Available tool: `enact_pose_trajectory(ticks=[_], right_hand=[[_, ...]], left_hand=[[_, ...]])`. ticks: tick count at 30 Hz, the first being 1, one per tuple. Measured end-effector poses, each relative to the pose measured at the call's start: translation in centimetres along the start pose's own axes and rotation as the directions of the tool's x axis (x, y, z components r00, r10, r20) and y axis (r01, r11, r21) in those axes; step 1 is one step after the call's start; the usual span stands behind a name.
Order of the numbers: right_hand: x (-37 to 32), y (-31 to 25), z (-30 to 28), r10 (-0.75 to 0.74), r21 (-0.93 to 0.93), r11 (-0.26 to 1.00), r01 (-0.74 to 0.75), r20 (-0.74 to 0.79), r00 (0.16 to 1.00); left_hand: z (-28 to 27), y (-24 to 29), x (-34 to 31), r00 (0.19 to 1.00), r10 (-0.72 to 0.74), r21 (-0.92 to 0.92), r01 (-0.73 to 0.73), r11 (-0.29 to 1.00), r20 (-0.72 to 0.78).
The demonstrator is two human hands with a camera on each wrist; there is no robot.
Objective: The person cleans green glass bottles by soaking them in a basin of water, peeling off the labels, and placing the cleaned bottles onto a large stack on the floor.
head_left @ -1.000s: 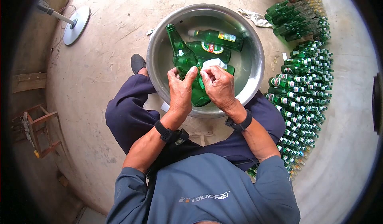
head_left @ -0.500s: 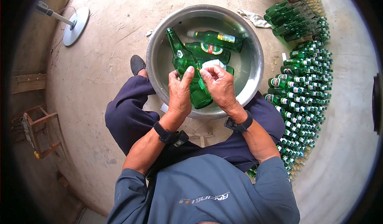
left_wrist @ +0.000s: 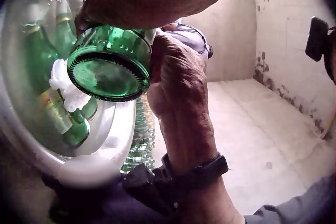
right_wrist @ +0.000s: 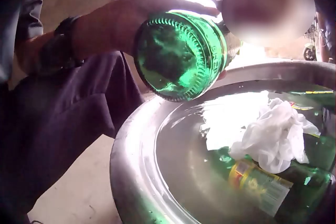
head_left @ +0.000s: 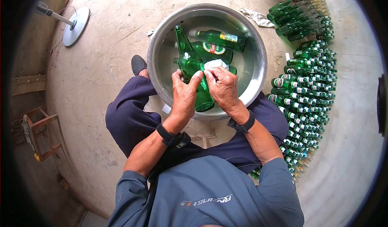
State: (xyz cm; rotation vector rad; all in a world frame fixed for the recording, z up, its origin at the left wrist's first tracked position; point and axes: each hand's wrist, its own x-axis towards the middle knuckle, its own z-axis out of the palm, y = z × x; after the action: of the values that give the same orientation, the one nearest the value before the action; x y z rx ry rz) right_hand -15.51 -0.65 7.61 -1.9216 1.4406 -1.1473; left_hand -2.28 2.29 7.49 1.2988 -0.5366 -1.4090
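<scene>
A green glass beer bottle (head_left: pixel 188 56) is held tilted over a metal basin (head_left: pixel 258 61), neck pointing away and base toward the person. My left hand (head_left: pixel 184 95) grips its body from the left, thumb on top. On the other side my right hand (head_left: pixel 223 88) has thumb and fingers curled in, pinching the edge of a label (right_wrist: pixel 234 46) at the bottle's side; the fingers mostly hide that label. Both wrist views show the bottle's round ridged base (left_wrist: pixel 107 77). Below, several green bottles (head_left: pixel 221 40) lie in water, with a crumpled white cloth (right_wrist: pixel 278 134) on them.
Rows of green bottles (head_left: pixel 301 91) stand on the floor at the right, with more bottles (head_left: pixel 291 22) farther back. A pale cloth (head_left: pixel 258 17) lies behind the basin. To the left are a stand with a round base (head_left: pixel 76 26) and a wooden frame (head_left: pixel 42 132).
The bottle has turned and shifted slightly in my left hand, its neck swinging a little to the right. My right hand stays at the bottle's side.
</scene>
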Motion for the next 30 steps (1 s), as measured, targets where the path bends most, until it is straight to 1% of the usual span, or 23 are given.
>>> enact_pose_trajectory(ticks=[2,3,5,6,7,9,11,12,13,14,16,17,19,21,24,26,27,29,30], right_hand=[[-0.1,-0.2,0.0,0.068,0.016,0.998,-0.069,0.024,0.997],[-0.1,-0.1,0.1,0.068,0.017,0.998,-0.068,0.024,0.997],[-0.1,0.1,0.2,0.139,0.038,0.989,-0.14,0.035,0.99],[-0.1,0.2,0.2,0.138,0.038,0.989,-0.14,0.035,0.99],[-0.1,0.3,0.1,0.117,0.031,0.993,-0.118,0.034,0.993],[0.0,0.2,0.0,0.096,0.025,0.995,-0.097,0.033,0.995],[0.2,-0.5,-0.3,0.074,0.031,0.997,-0.076,0.069,0.995],[0.2,-0.5,-0.3,0.074,0.031,0.997,-0.076,0.069,0.995],[0.2,-0.5,-0.2,0.041,-0.012,0.999,-0.04,0.073,0.996],[0.2,-0.5,-0.2,0.009,-0.056,0.998,-0.004,0.078,0.997],[0.2,-0.1,-0.2,-0.014,-0.064,0.998,0.019,0.071,0.997],[0.1,0.0,-0.2,-0.038,-0.071,0.997,0.043,0.066,0.997],[0.0,0.0,-0.2,-0.032,-0.082,0.996,0.038,0.07,0.997],[0.0,0.0,-0.1,-0.027,-0.091,0.995,0.034,0.073,0.997],[-0.1,0.3,-0.1,0.003,-0.099,0.995,0.005,0.082,0.997],[-0.2,0.8,0.2,0.096,-0.059,0.994,-0.093,0.056,0.994],[-0.2,0.8,0.2,0.093,-0.057,0.994,-0.09,0.056,0.994],[-0.1,0.9,0.2,0.174,0.066,0.982,-0.177,0.046,0.984],[0.0,0.7,0.1,0.173,0.066,0.982,-0.176,0.046,0.984]], left_hand=[[-0.1,-0.2,0.1,1.0,-0.002,-0.01,0.002,1.0,-0.006],[-0.1,-0.2,0.2,1.0,-0.014,-0.007,0.013,1.0,-0.007],[-0.2,-0.2,0.2,1.0,-0.025,-0.003,0.025,1.0,-0.01],[-0.1,0.1,0.1,0.999,-0.048,-0.012,0.048,0.999,-0.015],[-0.1,0.2,0.1,0.997,-0.072,-0.02,0.071,0.997,-0.019],[0.0,0.2,0.1,0.997,-0.072,-0.044,0.071,0.996,-0.019],[0.0,0.0,0.2,0.997,-0.073,-0.068,0.071,0.995,-0.02],[0.0,-0.1,0.2,0.999,-0.041,-0.031,0.04,0.999,-0.025],[-0.1,-0.2,0.2,1.0,-0.01,0.005,0.011,1.0,-0.029],[-0.1,-0.3,0.2,1.0,-0.012,0.006,0.012,1.0,-0.028],[-0.1,-0.5,0.2,0.999,0.008,0.09,-0.004,0.996,-0.039],[-0.1,-0.5,0.1,0.999,0.007,0.09,-0.003,0.996,-0.039],[0.0,-0.6,0.0,1.0,-0.021,0.031,0.022,0.999,-0.015],[0.0,-0.5,0.0,0.999,-0.029,0.033,0.029,0.999,-0.025],[0.1,-0.1,-0.2,0.998,-0.053,0.021,0.053,0.998,-0.026],[0.1,0.0,-0.1,0.998,-0.066,0.006,0.066,0.998,-0.016],[0.0,0.0,0.1,0.997,-0.082,0.004,0.082,0.997,-0.009],[-0.2,-0.1,0.3,0.995,-0.099,0.001,0.099,0.995,-0.002],[-0.1,0.0,0.4,0.995,-0.099,-0.013,0.099,0.995,-0.01]])
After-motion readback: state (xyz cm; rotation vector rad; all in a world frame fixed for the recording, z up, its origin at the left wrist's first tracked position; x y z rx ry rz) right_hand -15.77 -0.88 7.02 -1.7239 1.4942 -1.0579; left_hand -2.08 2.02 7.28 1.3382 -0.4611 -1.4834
